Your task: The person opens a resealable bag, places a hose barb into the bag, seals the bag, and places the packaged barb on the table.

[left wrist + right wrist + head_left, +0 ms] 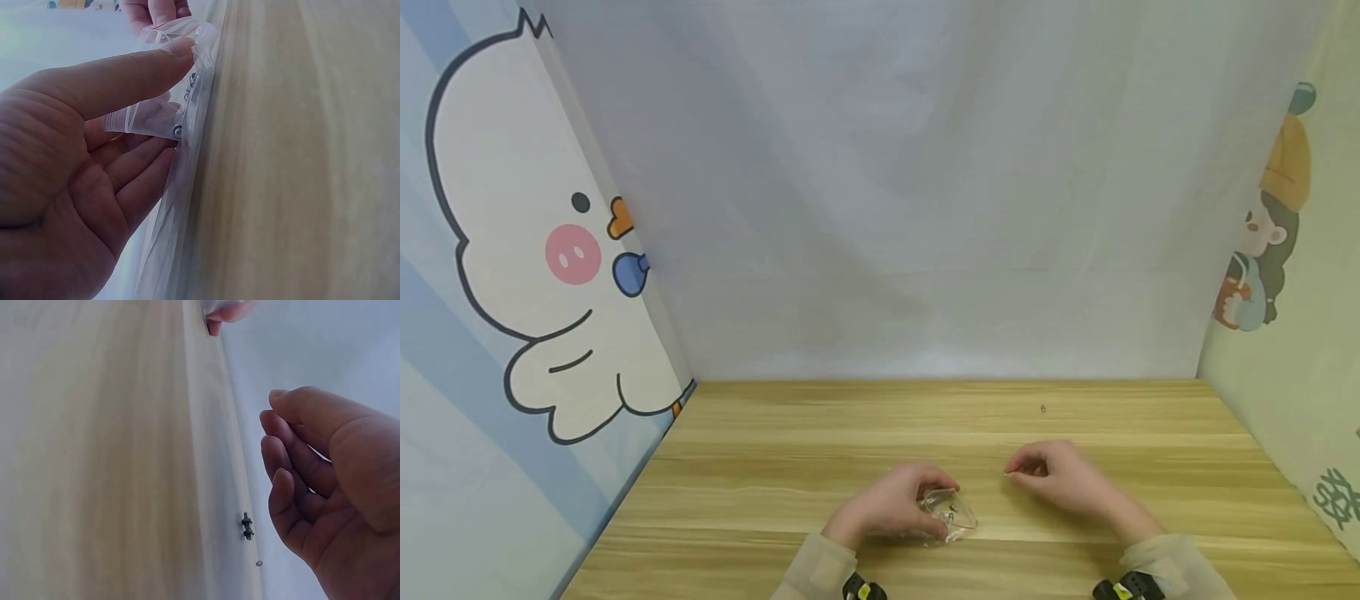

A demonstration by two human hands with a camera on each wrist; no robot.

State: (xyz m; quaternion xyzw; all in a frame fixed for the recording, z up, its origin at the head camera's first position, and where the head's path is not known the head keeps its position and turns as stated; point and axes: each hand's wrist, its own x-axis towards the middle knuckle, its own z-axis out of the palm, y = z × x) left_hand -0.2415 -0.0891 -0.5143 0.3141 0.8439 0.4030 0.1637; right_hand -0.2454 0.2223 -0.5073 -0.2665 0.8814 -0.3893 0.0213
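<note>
A clear plastic zip bag (951, 515) is gripped between the thumb and fingers of my left hand (898, 504), low over the wooden table. Small shiny metal pieces, like tiny screws or nuts, show inside the bag (178, 131) in the left wrist view. To the right, my right hand (1060, 479) is held above the table with its fingers loosely bent. Its thumb and index tips come close together, and I see nothing between them in the right wrist view (319, 462). A small dark metal piece (247, 526) lies on the table beyond that hand.
The wooden table (760, 433) reaches back to a pale cloth wall (887, 208). A tiny speck-like piece (259, 563) sits near the dark one. Printed side panels stand left (497, 250) and right (1300, 375).
</note>
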